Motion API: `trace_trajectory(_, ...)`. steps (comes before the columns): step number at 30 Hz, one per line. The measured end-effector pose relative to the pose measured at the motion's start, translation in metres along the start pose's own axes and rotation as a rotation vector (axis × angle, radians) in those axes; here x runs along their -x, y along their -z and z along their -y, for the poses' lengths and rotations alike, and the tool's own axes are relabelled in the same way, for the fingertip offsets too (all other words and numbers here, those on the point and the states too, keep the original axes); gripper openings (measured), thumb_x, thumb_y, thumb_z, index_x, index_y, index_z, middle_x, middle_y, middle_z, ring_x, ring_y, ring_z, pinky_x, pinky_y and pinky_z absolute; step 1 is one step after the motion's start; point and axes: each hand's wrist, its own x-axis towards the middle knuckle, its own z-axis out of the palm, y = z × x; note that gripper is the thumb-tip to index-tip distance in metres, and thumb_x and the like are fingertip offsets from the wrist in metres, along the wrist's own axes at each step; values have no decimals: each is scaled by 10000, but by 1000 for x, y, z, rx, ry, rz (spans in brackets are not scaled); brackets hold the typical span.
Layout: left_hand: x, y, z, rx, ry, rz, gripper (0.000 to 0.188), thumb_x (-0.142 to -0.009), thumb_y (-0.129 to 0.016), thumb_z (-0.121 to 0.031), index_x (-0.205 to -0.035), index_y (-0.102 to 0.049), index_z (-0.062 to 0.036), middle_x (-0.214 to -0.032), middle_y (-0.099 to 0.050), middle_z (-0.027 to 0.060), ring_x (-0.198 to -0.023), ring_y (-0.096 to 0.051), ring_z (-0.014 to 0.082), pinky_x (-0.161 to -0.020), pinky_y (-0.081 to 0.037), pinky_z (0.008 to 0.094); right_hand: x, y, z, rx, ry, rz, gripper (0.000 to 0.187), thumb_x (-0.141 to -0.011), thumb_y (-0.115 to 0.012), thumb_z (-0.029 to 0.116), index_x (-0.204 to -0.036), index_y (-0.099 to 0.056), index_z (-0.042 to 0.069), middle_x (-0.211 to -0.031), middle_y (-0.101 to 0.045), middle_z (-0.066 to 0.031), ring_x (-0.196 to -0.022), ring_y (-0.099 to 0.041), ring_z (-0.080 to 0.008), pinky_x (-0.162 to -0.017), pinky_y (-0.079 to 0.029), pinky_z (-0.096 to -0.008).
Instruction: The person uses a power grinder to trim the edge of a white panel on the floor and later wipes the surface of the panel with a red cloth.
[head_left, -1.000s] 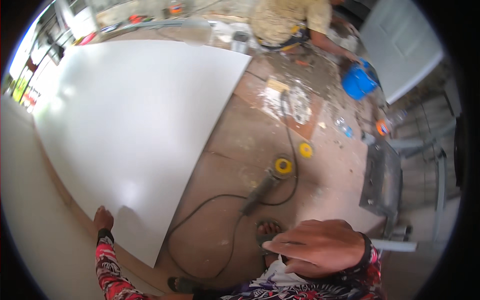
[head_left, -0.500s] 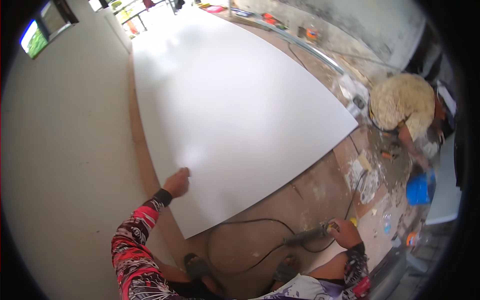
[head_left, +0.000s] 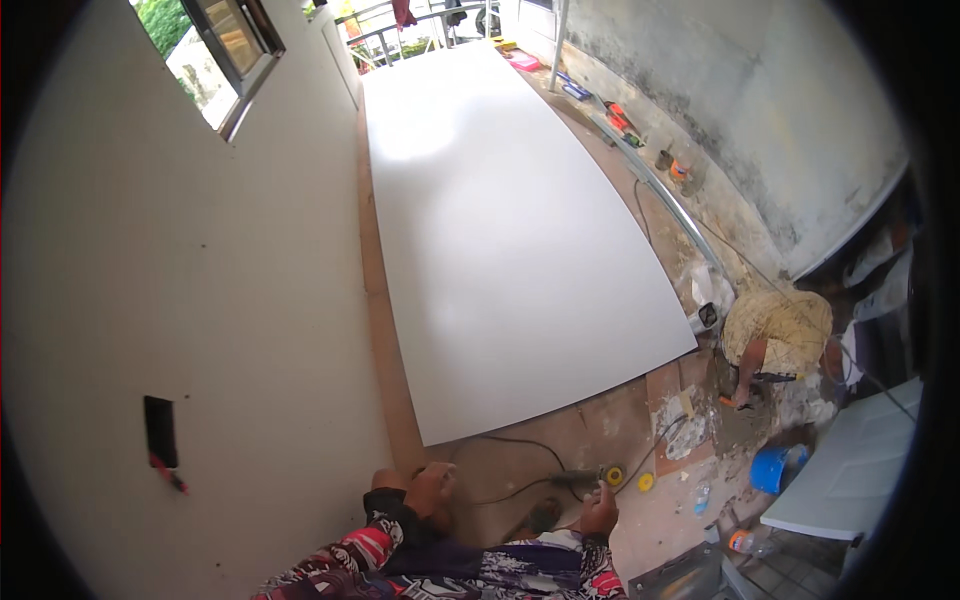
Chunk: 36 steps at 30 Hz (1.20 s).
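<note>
My left hand point(head_left: 428, 491) is drawn in close to my body, just off the near left corner of a large white board point(head_left: 530, 250) lying flat. Its fingers are curled; what they hold, if anything, is hidden. My right hand point(head_left: 600, 512) overlaps the near side of a corded power tool point(head_left: 574, 479), apparently an angle grinder, low by the floor. Those fingers are bent together too, and I cannot make out anything in them. A round yellow piece point(head_left: 614, 475) shows at the tool's head, and another yellow disc point(head_left: 646, 483) lies to its right.
At right a crouching co-worker point(head_left: 778, 325) reaches to the floor near a blue bucket point(head_left: 767, 470) and a pale panel point(head_left: 850, 475). Metal channels point(head_left: 665, 195) and hand tools run along the right wall. A black cable point(head_left: 520, 441) loops over the floor. A plain wall rises at left.
My left hand has come off the board toward my body. My right hand has drawn back nearer me from the tool's head. The co-worker's arm has moved away from the bucket.
</note>
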Motion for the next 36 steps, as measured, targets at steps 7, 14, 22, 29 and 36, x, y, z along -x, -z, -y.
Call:
trace_trajectory(7,20,66,-26,-171,270,29,245,-798,-652,-216,-992,-675,-68,-892,-679,198,-871,-661,376,-758,-529,443,56,124,-25,-97,-236,-80,408,-800,-612,51,-1204,-574,12,-938,-641,-142,-757,-643,-244,-700,-526,-353)
trace_trajectory(14,43,143,-69,-278,469,115,228,-853,-583,-243,-967,-655,-59,-964,-674,229,-949,-646,408,-824,-520,467,77,169,-76,-366,-570,-95,384,-812,-617,87,-1188,-563,33,-877,-662,-137,-660,-663,-231,-450,-523,-301)
trace_trajectory(22,111,158,-61,-432,794,205,335,-873,-529,-303,-1070,-687,-83,-1090,-669,226,-1043,-634,406,-900,-510,487,91,180,-7,-534,-622,224,393,-836,-676,110,-1197,-565,0,-868,-680,-136,-611,-679,-187,-438,-490,-280)
trace_trajectory(29,116,157,-86,-302,841,210,395,-864,-562,-376,-1043,-700,-52,-1119,-659,232,-1085,-623,391,-930,-499,474,131,190,-74,-416,-601,230,265,-855,-663,181,-1103,-611,102,-955,-673,-102,-702,-691,-268,-507,-533,-435)
trace_trajectory(36,76,194,-3,-540,666,276,384,-900,-532,-382,-1018,-693,-54,-1096,-666,213,-1025,-644,380,-887,-520,464,131,205,24,-549,-760,103,400,-874,-653,240,-1236,-548,105,-1030,-666,-107,-861,-692,-274,-609,-536,-436)
